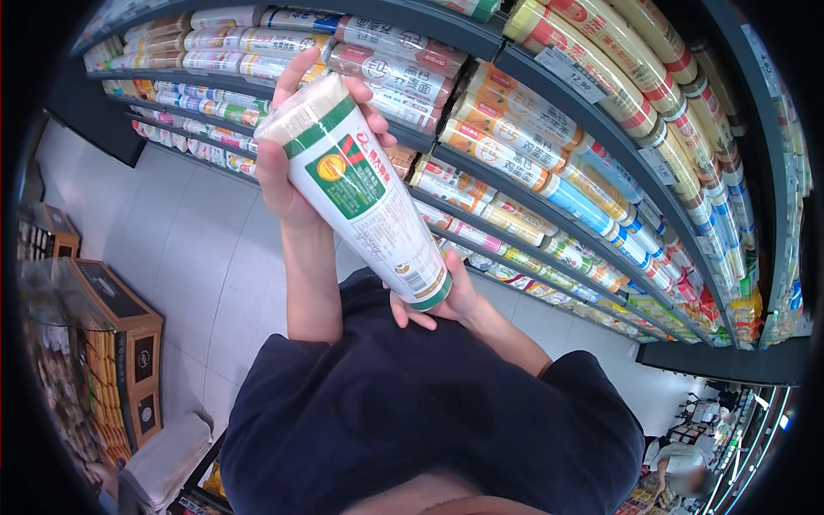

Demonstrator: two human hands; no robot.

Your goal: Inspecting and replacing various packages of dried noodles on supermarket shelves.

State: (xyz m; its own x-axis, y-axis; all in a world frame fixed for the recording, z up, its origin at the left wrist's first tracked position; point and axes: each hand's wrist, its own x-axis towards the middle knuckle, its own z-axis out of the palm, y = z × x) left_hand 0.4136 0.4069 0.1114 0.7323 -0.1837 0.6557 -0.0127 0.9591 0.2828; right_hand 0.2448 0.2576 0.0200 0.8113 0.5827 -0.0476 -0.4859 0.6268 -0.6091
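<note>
A white, cylindrical pack of dried noodles (pixel 380 212) with green bands and clear film slants across the middle of the view, raised before my chest. My left hand (pixel 286 187) wraps around its upper end, thumb on the near side and fingertips showing past the far side. At the lower end, my right hand (pixel 454 290) cups the base, with some fingers beneath it. The side facing me bears printed text, a green panel and a barcode. Bare noodle ends show through the film at the top.
Dark shelves (pixel 473 32) curve around the front and right, stacked with wrapped noodle packs (pixel 508 132) and fitted with price tags (pixel 573 72). A wooden display stand (pixel 138 360) with goods is at left on the tiled floor (pixel 187 257). Another person (pixel 682 463) appears at lower right.
</note>
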